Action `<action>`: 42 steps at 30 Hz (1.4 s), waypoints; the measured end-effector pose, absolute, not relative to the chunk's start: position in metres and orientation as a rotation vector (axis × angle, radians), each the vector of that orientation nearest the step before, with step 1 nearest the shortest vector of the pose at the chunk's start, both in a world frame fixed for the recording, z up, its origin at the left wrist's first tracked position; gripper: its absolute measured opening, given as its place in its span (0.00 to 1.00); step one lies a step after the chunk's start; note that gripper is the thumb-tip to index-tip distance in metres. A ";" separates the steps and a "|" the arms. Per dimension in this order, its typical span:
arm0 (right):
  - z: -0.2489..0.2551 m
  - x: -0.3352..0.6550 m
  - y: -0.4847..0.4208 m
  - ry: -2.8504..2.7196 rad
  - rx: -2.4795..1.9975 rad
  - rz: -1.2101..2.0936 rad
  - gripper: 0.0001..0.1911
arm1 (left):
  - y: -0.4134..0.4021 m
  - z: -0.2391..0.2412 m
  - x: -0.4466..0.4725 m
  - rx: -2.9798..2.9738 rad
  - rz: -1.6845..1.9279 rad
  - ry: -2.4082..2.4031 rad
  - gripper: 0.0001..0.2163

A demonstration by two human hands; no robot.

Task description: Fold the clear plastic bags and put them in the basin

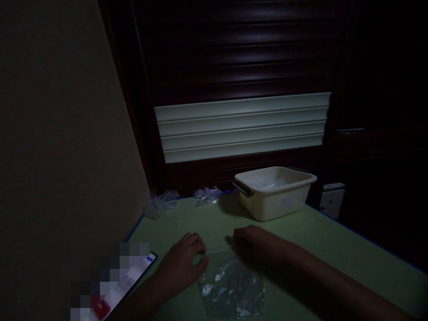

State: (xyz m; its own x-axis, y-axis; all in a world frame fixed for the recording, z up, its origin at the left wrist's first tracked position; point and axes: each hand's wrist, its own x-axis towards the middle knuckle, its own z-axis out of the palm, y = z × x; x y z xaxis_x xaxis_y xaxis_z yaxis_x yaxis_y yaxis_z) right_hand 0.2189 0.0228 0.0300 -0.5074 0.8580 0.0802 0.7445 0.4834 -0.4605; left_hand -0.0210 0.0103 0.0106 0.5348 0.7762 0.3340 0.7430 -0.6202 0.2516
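Observation:
A clear plastic zip bag (232, 287) lies flat on the green table (334, 240) in front of me. My left hand (182, 265) rests at the bag's upper left corner with its fingers curled onto the top strip. At the upper right corner my right hand (250, 240) is closed on the same strip. The two hands hold the bag's top edge between them. What is inside the bag is too dim to make out.
A cream plastic tub (276, 194) with a dark handle stands at the back of the table. Crumpled clear bags (160, 203) lie along the far left edge. A lit phone (123, 285) rests at the near left. A wall rises on the left.

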 end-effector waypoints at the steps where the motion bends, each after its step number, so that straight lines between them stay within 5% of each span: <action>1: 0.031 0.223 0.024 -2.424 -1.379 0.559 0.05 | 0.010 0.011 -0.021 2.680 0.642 1.327 0.03; 9: 0.026 0.231 0.033 -2.320 -1.460 0.673 0.12 | 0.016 0.006 -0.023 2.608 0.737 1.314 0.05; 23: 0.020 0.223 0.039 -2.162 -1.258 0.777 0.04 | 0.022 -0.002 -0.023 2.074 0.892 1.364 0.20; 28: 0.023 0.223 0.041 -2.072 -1.132 0.845 0.05 | 0.027 -0.001 -0.025 2.019 0.836 1.316 0.10; 38: 0.019 0.219 0.040 -2.012 -1.084 0.921 0.04 | 0.027 0.002 -0.024 1.966 0.834 1.310 0.13; 42: 0.020 0.221 0.040 -2.002 -1.148 0.970 0.12 | 0.027 0.003 -0.025 1.954 0.831 1.303 0.13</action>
State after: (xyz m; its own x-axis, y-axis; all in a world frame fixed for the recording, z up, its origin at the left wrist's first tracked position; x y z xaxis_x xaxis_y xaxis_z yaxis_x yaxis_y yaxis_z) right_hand 0.2211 0.0398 0.0202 -0.4237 0.8923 0.1560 0.4307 0.3500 -0.8319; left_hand -0.0252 0.0270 0.0033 0.3089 0.9386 0.1535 0.5348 -0.3049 0.7881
